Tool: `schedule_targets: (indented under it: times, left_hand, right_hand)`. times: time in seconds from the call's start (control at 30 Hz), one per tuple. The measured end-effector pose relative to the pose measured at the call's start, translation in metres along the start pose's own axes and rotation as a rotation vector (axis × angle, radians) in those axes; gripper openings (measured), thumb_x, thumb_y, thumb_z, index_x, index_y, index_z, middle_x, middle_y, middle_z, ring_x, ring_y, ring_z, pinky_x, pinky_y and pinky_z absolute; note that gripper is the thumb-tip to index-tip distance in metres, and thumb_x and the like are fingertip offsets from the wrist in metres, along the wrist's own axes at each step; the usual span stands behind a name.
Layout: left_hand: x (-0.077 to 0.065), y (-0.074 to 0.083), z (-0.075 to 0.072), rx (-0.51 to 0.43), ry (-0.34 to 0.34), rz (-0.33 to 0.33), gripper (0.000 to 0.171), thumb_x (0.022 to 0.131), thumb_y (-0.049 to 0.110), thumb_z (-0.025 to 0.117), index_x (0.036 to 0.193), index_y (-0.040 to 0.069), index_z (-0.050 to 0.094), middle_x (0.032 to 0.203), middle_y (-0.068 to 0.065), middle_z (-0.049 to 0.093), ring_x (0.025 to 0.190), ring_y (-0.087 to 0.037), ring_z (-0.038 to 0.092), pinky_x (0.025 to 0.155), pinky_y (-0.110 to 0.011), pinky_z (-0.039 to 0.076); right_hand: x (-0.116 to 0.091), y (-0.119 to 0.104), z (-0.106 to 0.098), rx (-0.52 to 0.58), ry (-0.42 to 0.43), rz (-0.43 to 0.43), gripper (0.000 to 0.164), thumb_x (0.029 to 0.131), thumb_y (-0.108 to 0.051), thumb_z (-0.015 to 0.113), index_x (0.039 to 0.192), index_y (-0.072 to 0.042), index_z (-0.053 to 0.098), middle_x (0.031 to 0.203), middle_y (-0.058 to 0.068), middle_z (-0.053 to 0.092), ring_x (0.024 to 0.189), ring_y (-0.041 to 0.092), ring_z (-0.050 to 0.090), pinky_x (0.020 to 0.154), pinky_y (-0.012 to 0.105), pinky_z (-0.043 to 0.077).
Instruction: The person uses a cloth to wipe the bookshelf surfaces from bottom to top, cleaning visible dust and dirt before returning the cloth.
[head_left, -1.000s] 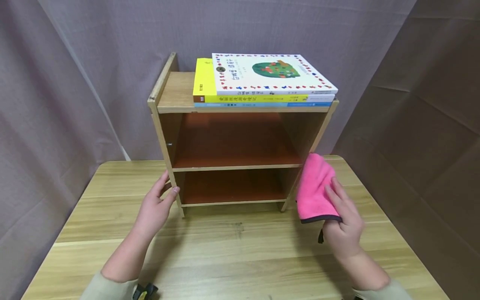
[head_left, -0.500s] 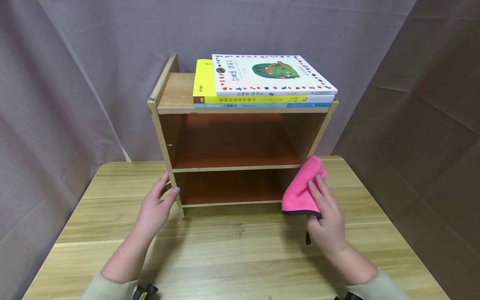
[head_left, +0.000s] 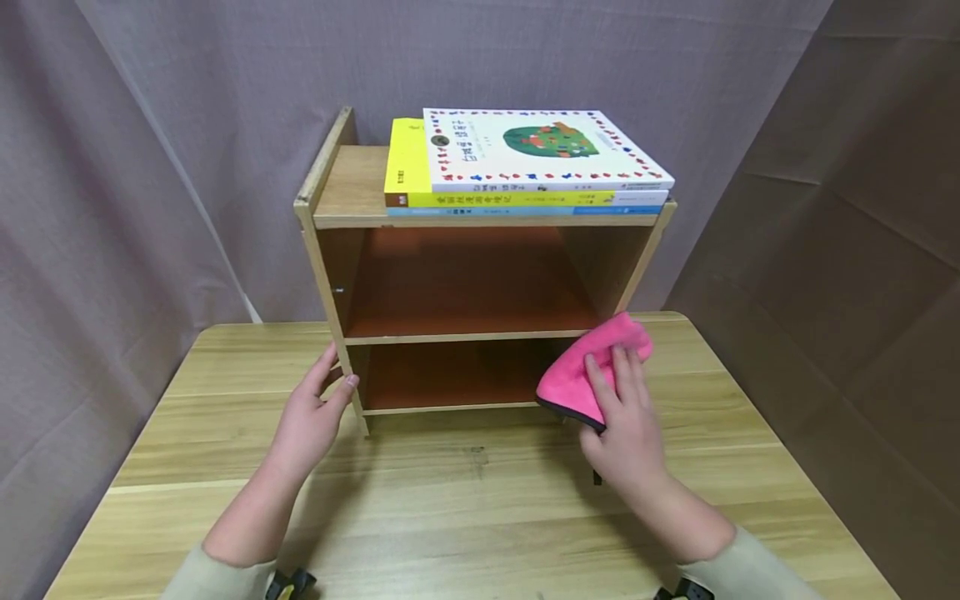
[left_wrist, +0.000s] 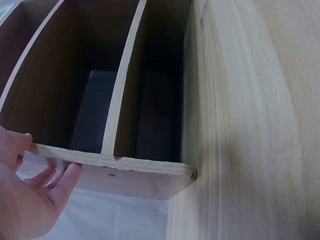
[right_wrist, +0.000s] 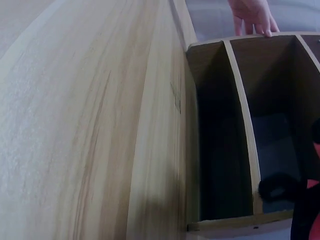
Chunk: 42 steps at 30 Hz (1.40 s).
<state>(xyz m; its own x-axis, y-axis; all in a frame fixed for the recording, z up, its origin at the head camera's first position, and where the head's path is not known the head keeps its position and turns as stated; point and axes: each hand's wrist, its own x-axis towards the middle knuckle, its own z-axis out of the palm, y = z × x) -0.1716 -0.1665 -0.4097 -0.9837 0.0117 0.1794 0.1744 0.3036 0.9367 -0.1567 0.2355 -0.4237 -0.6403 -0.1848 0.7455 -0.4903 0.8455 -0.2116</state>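
A small wooden bookshelf (head_left: 472, 337) stands on the table, its two reddish-brown compartments facing me. My left hand (head_left: 311, 417) grips the low part of its left side panel, thumb on the front edge and fingers on the outer face; the left wrist view shows this hand (left_wrist: 30, 190) at the edge too. In my right hand (head_left: 626, 425) is a folded pink cleaning cloth (head_left: 573, 379) with a dark hem, held over the front edge of the right side panel. Fingers lie spread on the cloth. Its black hanging loop (right_wrist: 280, 189) shows in the right wrist view.
Several books lie stacked flat on the shelf's top: a white book (head_left: 555, 150), a yellow book (head_left: 408, 158) and a blue one beneath. The wooden table (head_left: 450, 517) extends in front. Grey curtain (head_left: 600, 50) hangs behind, brown cloth (head_left: 847, 275) at the right.
My right hand and the pink cloth have moved left and slightly up, from the right panel's outer side to across its front edge. The left hand has stayed in place.
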Motion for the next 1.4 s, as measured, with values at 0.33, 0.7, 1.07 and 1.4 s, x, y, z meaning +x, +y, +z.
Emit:
schedule_targets:
  times: [0.33,0.7,1.07,1.4]
  left_hand:
    - [0.000,-0.003,0.001,0.018,0.016,-0.003,0.060,0.103,0.026,0.054,0.157,0.026,0.028,0.158,-0.006,0.033,0.139,-0.028,0.040,0.105,-0.046,0.046]
    - [0.001,-0.006,0.002,0.023,0.023,0.013,0.059,0.104,0.027,0.054,0.157,0.026,0.029,0.157,-0.006,0.035,0.138,-0.028,0.041,0.105,-0.046,0.046]
    - [0.001,-0.005,0.003,0.015,0.020,0.012,0.059,0.104,0.023,0.054,0.157,0.024,0.029,0.157,-0.008,0.034,0.138,-0.029,0.041,0.105,-0.047,0.045]
    - [0.000,0.000,0.002,-0.005,0.011,0.001,0.061,0.104,0.020,0.054,0.158,0.022,0.026,0.160,-0.006,0.029,0.139,-0.029,0.039,0.106,-0.046,0.045]
  right_hand:
    - [0.001,-0.009,0.003,-0.113,-0.061,0.000,0.085,0.056,0.010,0.071,0.139,-0.002,0.053,0.150,0.030,0.034,0.142,0.049,0.025,0.100,0.071,0.037]
    - [-0.005,-0.009,0.002,-0.141,-0.123,0.001,0.088,0.055,0.012,0.072,0.140,-0.003,0.053,0.149,0.026,0.035,0.141,0.047,0.027,0.097,0.071,0.040]
    - [-0.010,-0.008,0.003,-0.133,-0.122,-0.020,0.084,0.055,0.011,0.068,0.138,-0.004,0.056,0.142,0.024,0.040,0.138,0.048,0.031,0.101,0.068,0.038]
    - [-0.016,-0.003,0.007,-0.150,-0.135,-0.062,0.079,0.056,0.008,0.065,0.133,-0.002,0.059,0.135,0.025,0.044,0.129,0.049,0.037,0.095,0.067,0.043]
